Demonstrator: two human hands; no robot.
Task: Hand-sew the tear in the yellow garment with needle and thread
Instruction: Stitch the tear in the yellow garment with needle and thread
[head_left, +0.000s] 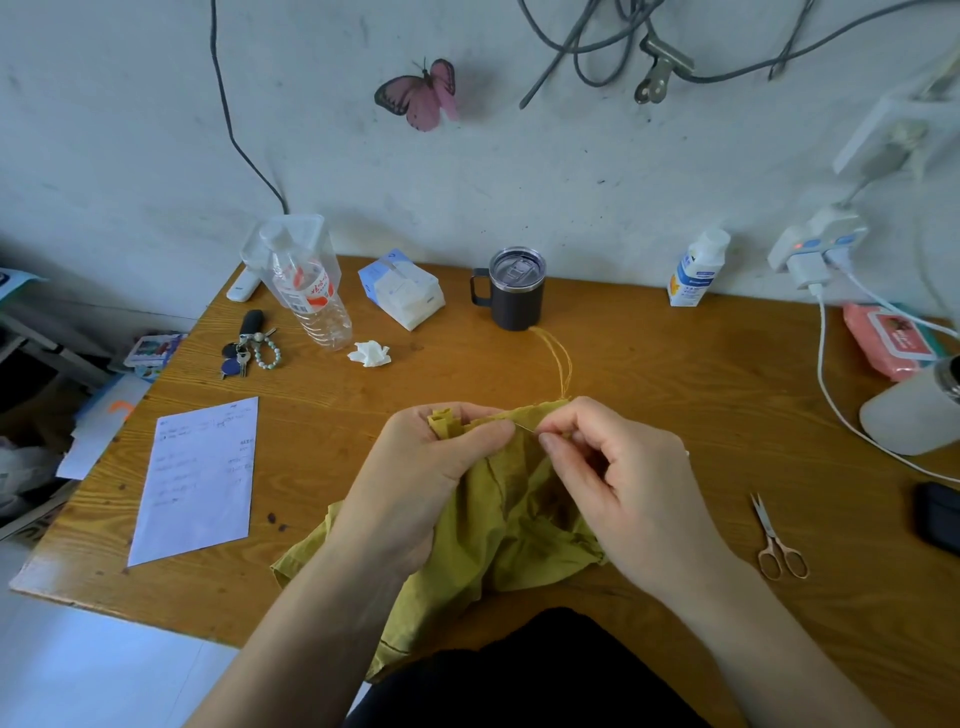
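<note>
- Our left hand (431, 467) grips the bunched mustard-yellow cloth garment (514, 519).
- Our right hand (613, 478) pinches the thin steel needle (525, 427), which lies roughly level, tip pointing left.

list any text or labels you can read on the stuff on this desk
No text can be read with confidence.
Water bottle: red characters on the label, blurred.
Sheet of paper: faint handwriting, too small.
White bottle: blue label print, blurred.
Tissue pack: marks illegible.
Pink wipes pack: label illegible.

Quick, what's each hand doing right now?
Left hand: closed, gripping the bunched yellow garment.
Right hand: closed, pinching the needle at the fabric edge.
</note>
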